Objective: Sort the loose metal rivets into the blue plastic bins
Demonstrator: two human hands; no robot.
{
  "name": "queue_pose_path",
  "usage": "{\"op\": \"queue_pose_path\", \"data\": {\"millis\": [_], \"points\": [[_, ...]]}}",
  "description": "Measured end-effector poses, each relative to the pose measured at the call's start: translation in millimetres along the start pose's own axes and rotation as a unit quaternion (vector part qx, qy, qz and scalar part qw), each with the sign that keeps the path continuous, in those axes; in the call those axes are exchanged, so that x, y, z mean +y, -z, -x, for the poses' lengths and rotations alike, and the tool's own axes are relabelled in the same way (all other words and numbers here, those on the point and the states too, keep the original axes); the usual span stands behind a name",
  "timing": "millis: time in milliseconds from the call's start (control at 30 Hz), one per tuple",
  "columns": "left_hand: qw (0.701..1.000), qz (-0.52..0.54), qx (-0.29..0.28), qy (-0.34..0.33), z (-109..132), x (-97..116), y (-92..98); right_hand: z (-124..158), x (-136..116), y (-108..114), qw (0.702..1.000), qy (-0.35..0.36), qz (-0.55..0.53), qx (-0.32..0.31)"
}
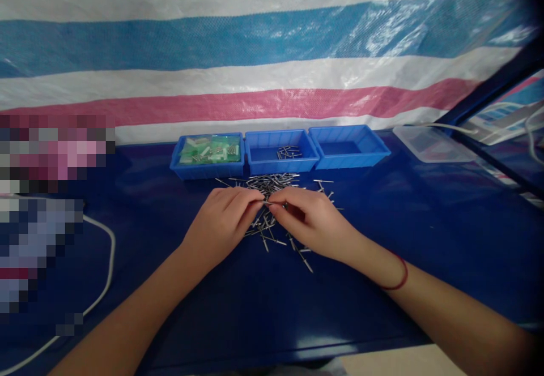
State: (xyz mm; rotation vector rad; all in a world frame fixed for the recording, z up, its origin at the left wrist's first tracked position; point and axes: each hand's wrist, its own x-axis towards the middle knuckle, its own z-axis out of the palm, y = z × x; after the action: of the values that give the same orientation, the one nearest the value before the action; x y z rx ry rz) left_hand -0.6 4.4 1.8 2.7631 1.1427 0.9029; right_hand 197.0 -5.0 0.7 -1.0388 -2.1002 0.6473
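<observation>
Had left hand (221,214) and right hand (318,217) both clamped on one small rivet (266,203). Held it over a loose heap of rivets (274,183) on the blue table (229,319), near the middle bin (283,166).

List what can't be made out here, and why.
Head view: pinched rivet, mostly hidden by the left hand and right hand.
Head view: rivet pile, partly behind both hands.
Head view: contents of the green packet, too small and blurred to count.
Head view: white cable, cut off by the left edge.
</observation>
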Motion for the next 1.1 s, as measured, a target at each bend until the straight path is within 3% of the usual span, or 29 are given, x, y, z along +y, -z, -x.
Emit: {"op": "queue_pose_path", "data": {"millis": [133, 433, 633, 733, 900, 1100], "points": [[0.997, 0.065, -0.001, 0.042, 1.5, 0.3, -1.9, -1.2, 1.3, -0.4, 0.998, -0.034, -0.049, 0.009], [0.993, 0.109, 0.015, 0.052, 1.7, 1.8, -1.6, 0.5, 1.2, -4.2, 0.983, -0.098, -0.157, 0.009], [0.992, 0.117, 0.009, 0.047, 1.4, -0.8, -3.1, 2.5, 0.3, -4.3, 0.988, -0.058, -0.126, 0.069], [0.992, 0.121, -0.022, 0.039, 0.7, 0.6, -1.5, 4.9, -3.0, -4.2, 0.989, -0.038, -0.115, 0.083], [0.991, 0.114, -0.068, 0.033, 0.2, 4.1, -0.5, 4.1, -5.5, -4.9, 0.978, -0.07, -0.184, 0.073], [0.989, 0.114, -0.061, 0.07, 2.4, 1.3, -5.7, -10.4, 19.2, 9.5, 0.936, -0.133, -0.244, 0.216]]}}
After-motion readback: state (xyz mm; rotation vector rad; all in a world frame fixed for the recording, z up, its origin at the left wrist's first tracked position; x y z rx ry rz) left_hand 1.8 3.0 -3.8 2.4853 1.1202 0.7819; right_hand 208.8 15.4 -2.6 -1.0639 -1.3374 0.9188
